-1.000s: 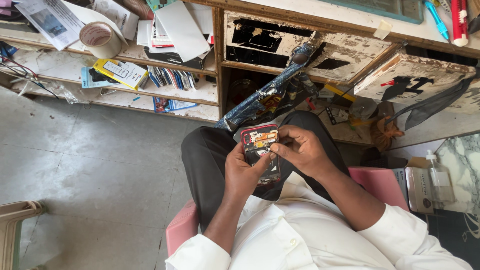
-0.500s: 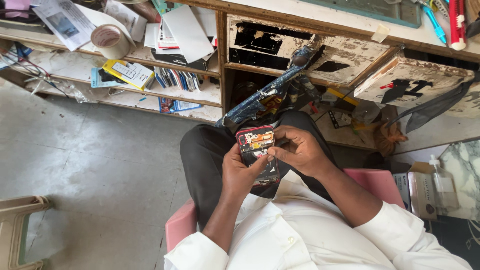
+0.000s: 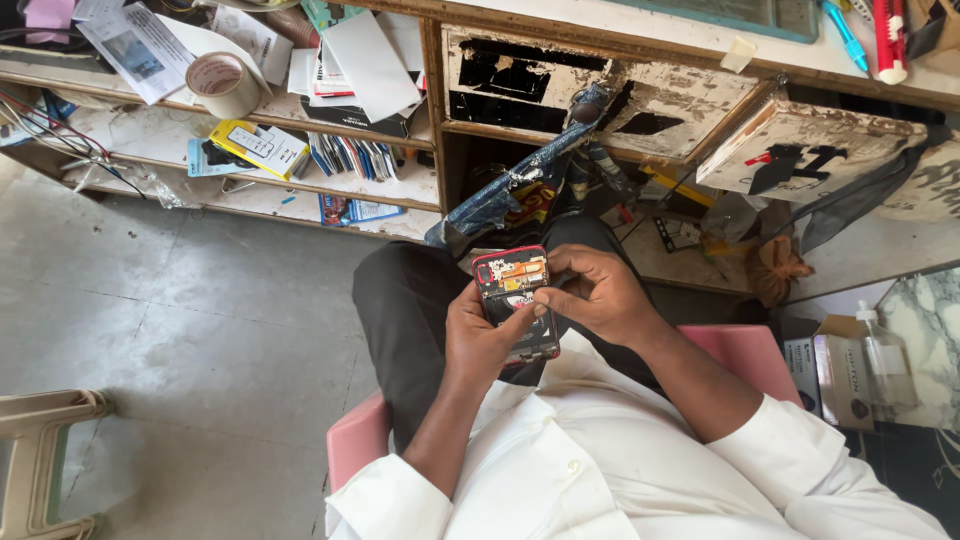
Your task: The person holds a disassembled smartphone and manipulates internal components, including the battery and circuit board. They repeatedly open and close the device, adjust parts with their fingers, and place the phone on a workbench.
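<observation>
Hardly shifted, left hand (image 3: 480,340) grips opened phone (image 3: 515,300) (red-rimmed); right hand (image 3: 595,295) fingers pinch its edge.

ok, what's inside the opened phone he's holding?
The opened phone shows orange and gold parts at its top end inside a red frame. The left hand and the right hand's fingers cover its lower half, so nothing can be seen there.

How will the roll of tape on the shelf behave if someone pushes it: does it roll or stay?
The roll of tape seems to lie tilted on papers, not on its edge, so it would probably slide, not roll. It looks thick and stiff, likely keeping its shape. Near the shelf edge, it might fall.
</observation>
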